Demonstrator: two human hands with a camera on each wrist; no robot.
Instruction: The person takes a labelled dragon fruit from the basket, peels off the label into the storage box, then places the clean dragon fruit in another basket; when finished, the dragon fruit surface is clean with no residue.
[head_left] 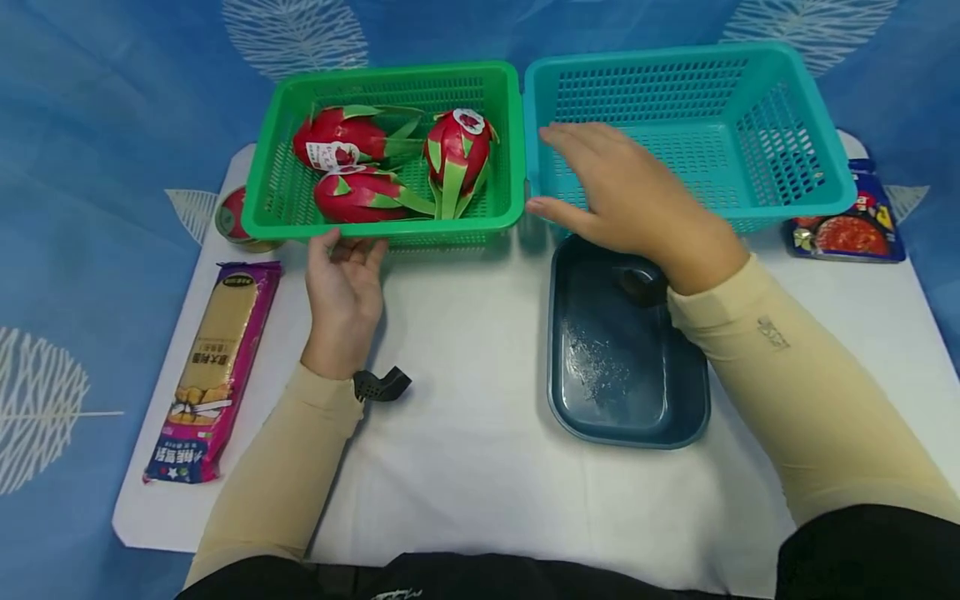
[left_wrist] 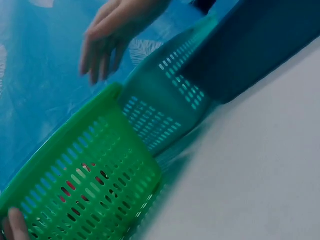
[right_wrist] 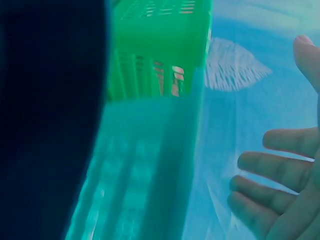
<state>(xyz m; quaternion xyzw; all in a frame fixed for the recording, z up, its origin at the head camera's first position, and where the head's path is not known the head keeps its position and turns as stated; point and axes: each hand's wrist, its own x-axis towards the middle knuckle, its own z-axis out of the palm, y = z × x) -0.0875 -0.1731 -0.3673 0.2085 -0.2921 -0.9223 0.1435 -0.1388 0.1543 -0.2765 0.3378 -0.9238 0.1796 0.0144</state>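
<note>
Backdrop: blue cloth (head_left: 67, 217) printed with white leaf shapes surrounds our white tabletop (head_left: 465, 358).
Long packet: at far left we see a pink-edged packet (head_left: 213, 367), its clear window showing pale strands.
Tin: just beyond that packet, we find a small round tin (head_left: 232, 217), partly hidden by the basket next to it.
Left hand: we see the left hand (head_left: 345, 296) palm up, fingers loosely extended, the tips touching the near rim of the green basket; it grips nothing that we can make out.
Green basket: our green basket (head_left: 420, 227) stands at the back, left of centre, with three red dragon fruits (head_left: 360, 202) inside, two of them showing white stickers clearly.
Right hand: we see the right hand (head_left: 630, 187) spread, thumb well apart from the fingers, holding nothing, above the near left part of the teal basket.
Teal basket: our teal basket (head_left: 810, 125) sits just beside the green one.
Dish: a dark blue dish (head_left: 622, 400) lies near us, below the right wrist.
Pouch: at far right, we spot a blue pouch (head_left: 855, 229) picturing red sauce.
</note>
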